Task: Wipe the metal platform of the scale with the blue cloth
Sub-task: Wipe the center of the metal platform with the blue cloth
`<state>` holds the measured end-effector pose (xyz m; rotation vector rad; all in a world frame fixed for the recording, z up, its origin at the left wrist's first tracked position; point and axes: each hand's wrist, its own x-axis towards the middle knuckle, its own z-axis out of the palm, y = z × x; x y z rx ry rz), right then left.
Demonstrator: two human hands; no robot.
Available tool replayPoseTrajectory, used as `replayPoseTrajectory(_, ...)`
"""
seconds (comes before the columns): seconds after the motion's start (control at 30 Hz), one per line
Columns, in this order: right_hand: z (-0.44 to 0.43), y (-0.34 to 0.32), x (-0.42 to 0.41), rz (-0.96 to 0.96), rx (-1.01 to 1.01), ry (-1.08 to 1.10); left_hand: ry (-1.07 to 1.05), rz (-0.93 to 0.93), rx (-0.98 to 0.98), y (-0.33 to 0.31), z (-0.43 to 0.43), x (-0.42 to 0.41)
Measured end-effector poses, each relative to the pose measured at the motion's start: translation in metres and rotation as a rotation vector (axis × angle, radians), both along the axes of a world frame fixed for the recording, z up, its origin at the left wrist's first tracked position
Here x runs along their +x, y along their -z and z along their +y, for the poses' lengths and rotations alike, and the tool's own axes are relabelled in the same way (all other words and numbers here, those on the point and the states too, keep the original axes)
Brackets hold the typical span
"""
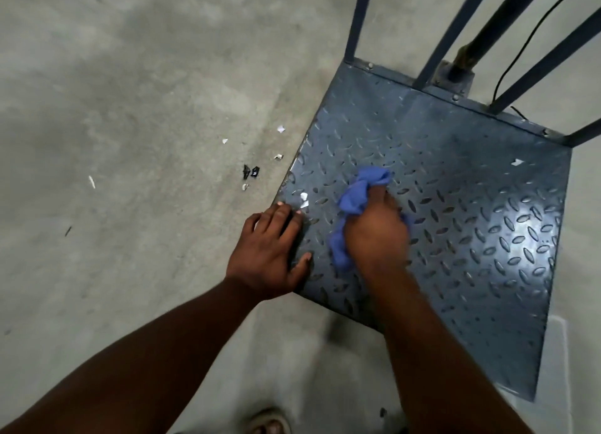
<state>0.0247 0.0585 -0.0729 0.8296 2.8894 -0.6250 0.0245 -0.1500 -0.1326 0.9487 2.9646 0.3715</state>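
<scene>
The scale's metal platform [455, 206] is a blue-grey checker plate lying low on the concrete floor. My right hand [377, 232] grips a bunched blue cloth [357, 196] and presses it on the platform's left-middle part; the hand looks blurred. My left hand [270, 254] rests flat with spread fingers on the platform's near left corner, partly over the edge. Small white scraps [304, 199] lie on the plate just beyond my left fingers, and another white scrap [517, 162] lies toward the far right.
Dark blue upright bars [357, 20] and a post [468, 56] with a black cable rise from the platform's far edge. Bits of white and black litter [250, 171] lie on the concrete floor left of the platform. A sandalled foot [271, 422] shows at the bottom.
</scene>
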Motion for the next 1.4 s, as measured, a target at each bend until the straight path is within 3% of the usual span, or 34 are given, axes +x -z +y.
replayPoseTrajectory(0.07,-0.038,0.014,-0.005,-0.043,-0.036,-0.066,0.006,0.000,0.013,0.002,0.000,-0.001)
replayPoseTrajectory(0.2,-0.074,0.012,-0.050,0.089,-0.251,-0.021,0.027,0.008,0.057,0.005,-0.001,-0.001)
replayPoseTrajectory(0.3,-0.067,0.010,-0.065,0.076,-0.518,-0.089,0.026,0.044,0.076,0.005,-0.001,0.000)
replayPoseTrajectory(0.37,-0.042,0.008,-0.067,0.130,-0.620,0.011,0.015,0.028,0.031,0.003,-0.001,0.001)
replayPoseTrajectory(0.5,-0.008,0.001,-0.044,0.186,-0.266,0.183,0.005,0.004,-0.012,0.000,0.000,0.000)
replayPoseTrajectory(0.57,-0.025,0.002,-0.044,0.092,-0.060,0.064,0.012,0.001,0.011,0.001,0.000,0.000)
replayPoseTrajectory(0.63,-0.060,0.001,-0.056,-0.019,-0.057,-0.147,0.029,0.004,0.052,0.004,0.000,0.000)
replayPoseTrajectory(0.73,-0.091,-0.005,-0.082,0.006,-0.394,-0.205,0.043,0.021,0.073,0.005,-0.002,0.001)
replayPoseTrajectory(0.8,-0.077,-0.012,-0.093,0.091,-0.751,-0.059,0.018,0.016,0.032,0.002,0.000,0.001)
replayPoseTrajectory(0.83,-0.064,-0.016,-0.093,0.170,-0.818,0.036,0.012,0.012,0.024,-0.001,0.000,0.000)
replayPoseTrajectory(0.9,-0.034,-0.022,-0.084,0.304,-0.678,0.146,0.014,-0.009,0.014,-0.002,0.001,0.000)
replayPoseTrajectory(1.0,-0.005,-0.024,-0.059,0.411,-0.275,0.207,0.007,-0.053,-0.015,-0.002,-0.001,0.000)
replayPoseTrajectory(1.13,-0.045,-0.003,-0.048,0.189,-0.117,-0.019,0.015,-0.066,-0.009,-0.001,0.000,0.000)
replayPoseTrajectory(1.2,-0.073,0.010,-0.059,0.143,-0.204,-0.120,0.030,-0.067,0.019,0.001,-0.001,0.000)
replayPoseTrajectory(1.27,-0.080,0.015,-0.079,0.123,-0.452,-0.102,0.036,-0.077,0.022,0.001,-0.002,-0.001)
replayPoseTrajectory(1.33,-0.061,0.011,-0.093,0.183,-0.665,-0.022,0.027,-0.075,0.009,0.000,0.000,-0.002)
replayPoseTrajectory(1.4,-0.025,-0.003,-0.090,0.307,-0.703,0.045,0.006,-0.067,0.002,0.001,0.000,-0.001)
